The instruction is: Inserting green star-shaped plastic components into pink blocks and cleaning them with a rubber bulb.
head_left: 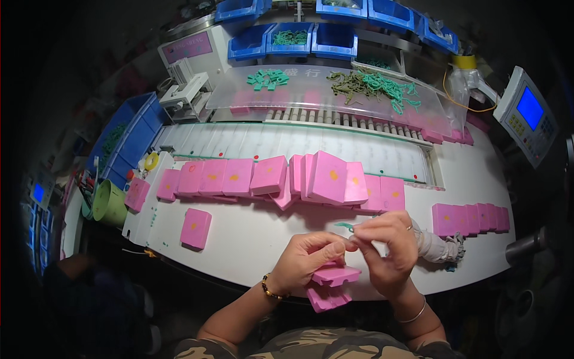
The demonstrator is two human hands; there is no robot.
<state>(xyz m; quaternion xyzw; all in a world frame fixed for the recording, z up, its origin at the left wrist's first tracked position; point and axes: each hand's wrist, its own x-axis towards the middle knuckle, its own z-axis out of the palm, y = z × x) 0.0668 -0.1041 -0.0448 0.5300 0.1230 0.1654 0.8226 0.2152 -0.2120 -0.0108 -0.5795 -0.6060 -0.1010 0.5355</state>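
Close in front of my body, my left hand (314, 257) is closed around a pink block (336, 275) with notched, stepped edges. Just below it shows a second notched pink piece (327, 299); whether the two are joined, I cannot tell. My right hand (388, 248) pinches with thumb and forefinger at the left fingertips, above the block. A small thin green piece (344, 225) sticks out from that pinch. The fingers hide the spot where the hands meet. Beyond them, a long row of pink blocks (238, 175) with yellow marks crosses the white table (251, 230).
One pink block (196, 229) lies apart at left; more stand in a row (445, 219) at right, near a whitish cloth bundle (439, 246). A clear shelf (299, 90) carries green pieces (268, 79) and tangled strands (388, 87). Blue bins (248, 42) hang behind; a green cup (109, 202) stands left.
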